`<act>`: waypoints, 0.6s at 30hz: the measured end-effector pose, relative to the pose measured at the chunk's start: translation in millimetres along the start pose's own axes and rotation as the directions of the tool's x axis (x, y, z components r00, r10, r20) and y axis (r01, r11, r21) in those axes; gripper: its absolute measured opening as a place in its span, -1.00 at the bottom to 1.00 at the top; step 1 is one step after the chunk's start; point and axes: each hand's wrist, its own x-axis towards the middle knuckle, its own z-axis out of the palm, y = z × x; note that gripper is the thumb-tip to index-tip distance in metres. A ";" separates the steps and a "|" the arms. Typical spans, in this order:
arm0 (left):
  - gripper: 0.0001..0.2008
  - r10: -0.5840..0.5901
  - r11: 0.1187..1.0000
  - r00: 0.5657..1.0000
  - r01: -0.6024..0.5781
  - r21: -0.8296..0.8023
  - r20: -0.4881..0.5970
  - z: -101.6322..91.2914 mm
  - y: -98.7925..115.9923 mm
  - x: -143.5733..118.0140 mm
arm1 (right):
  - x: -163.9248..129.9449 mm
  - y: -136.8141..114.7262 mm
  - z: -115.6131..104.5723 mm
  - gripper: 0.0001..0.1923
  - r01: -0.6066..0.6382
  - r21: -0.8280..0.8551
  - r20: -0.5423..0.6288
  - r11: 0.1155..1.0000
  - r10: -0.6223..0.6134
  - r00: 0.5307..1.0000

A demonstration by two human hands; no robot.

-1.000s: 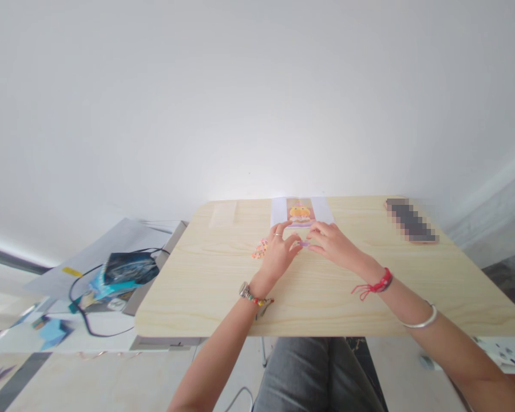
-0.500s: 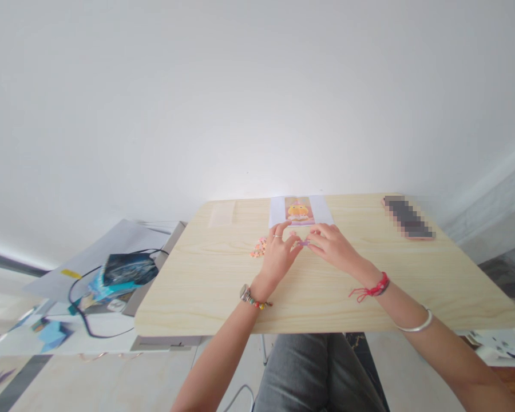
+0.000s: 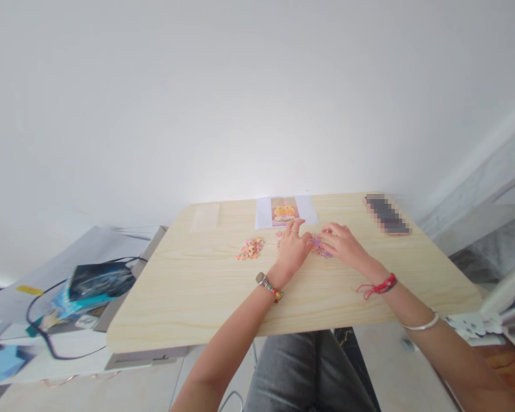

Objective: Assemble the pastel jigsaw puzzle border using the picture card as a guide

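Note:
My left hand (image 3: 292, 250) is closed in a pinch at the left edge of a cluster of small purple jigsaw puzzle pieces (image 3: 325, 253). Its other fingers stretch forward. My right hand (image 3: 342, 246) bends over the same cluster from the right, its fingertips pinched on the purple pieces. Exact contact is too small to make out. Partly behind my left hand lie some pink puzzle pieces (image 3: 278, 236). A heap of orange and pink puzzle pieces (image 3: 251, 248) sits further left on the table.
A paper sheet (image 3: 263, 214) with a yellow-orange cartoon picture lies at the back of the wooden table (image 3: 189, 309). A pale translucent sheet (image 3: 205, 218) is at the back left, a phone (image 3: 388, 215) at the back right. Bags (image 3: 100, 281) lie on a lower surface to the left.
Both hands have moved right relative to the table, from in front of the picture to the purple cluster. The orange and pink heap is now uncovered. The view has turned right.

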 end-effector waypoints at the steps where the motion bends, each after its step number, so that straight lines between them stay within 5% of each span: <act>1: -0.93 0.006 1.000 1.000 -0.006 0.006 0.013 2.8 1.6 1.8 | -2.1 3.6 2.0 -0.81 -0.005 -0.004 0.014 1.000 0.005 1.000; 8: -0.83 -0.025 1.000 0.997 0.025 0.000 0.075 5.2 2.8 1.5 | -9.7 14.5 3.5 -0.84 -0.026 -0.020 0.108 0.999 0.028 0.994; 13: -0.77 -0.090 0.995 0.996 0.090 0.032 -0.009 -24.4 -28.5 -19.1 | 2.0 5.5 -4.8 -0.83 -0.007 0.029 0.101 1.000 0.004 0.995; 18: -0.84 -0.230 0.968 0.968 0.238 0.080 -0.101 -50.8 -61.7 -41.5 | 42.6 -17.4 12.0 -0.85 0.051 0.132 0.118 0.990 -0.066 0.991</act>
